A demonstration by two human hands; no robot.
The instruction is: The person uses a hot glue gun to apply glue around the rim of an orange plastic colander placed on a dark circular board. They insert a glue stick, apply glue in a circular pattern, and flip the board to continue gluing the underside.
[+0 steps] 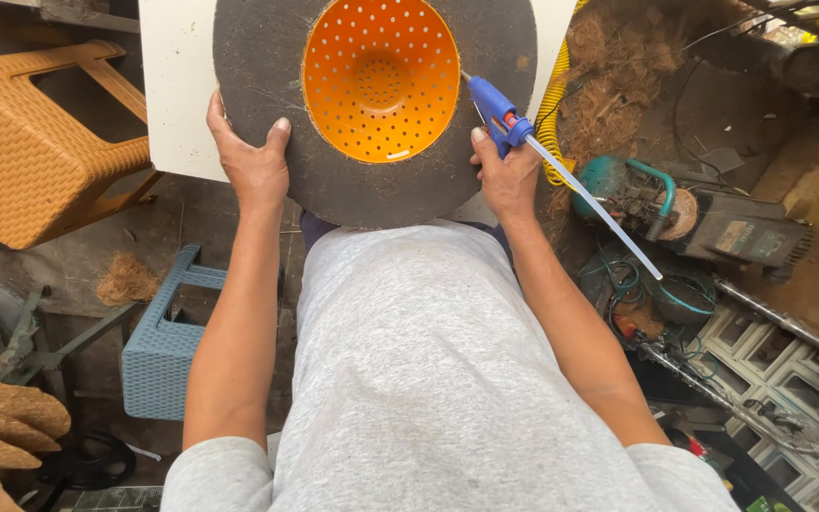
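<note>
Centrally: dark disc (pixel 267 57), orange colander (pixel 380 76) set in its hole, between both hands. Left hand (pixel 250 161) grips the rim. Right hand (pixel 507 175) clasps glue gun (pixel 502 116) against the opposite edge.

The bowl (pixel 380 76) is orange with little holes, the ring (pixel 267 57) dark grey, the glue gun (pixel 497 112) blue, the tabletop (pixel 174 85) white.
</note>
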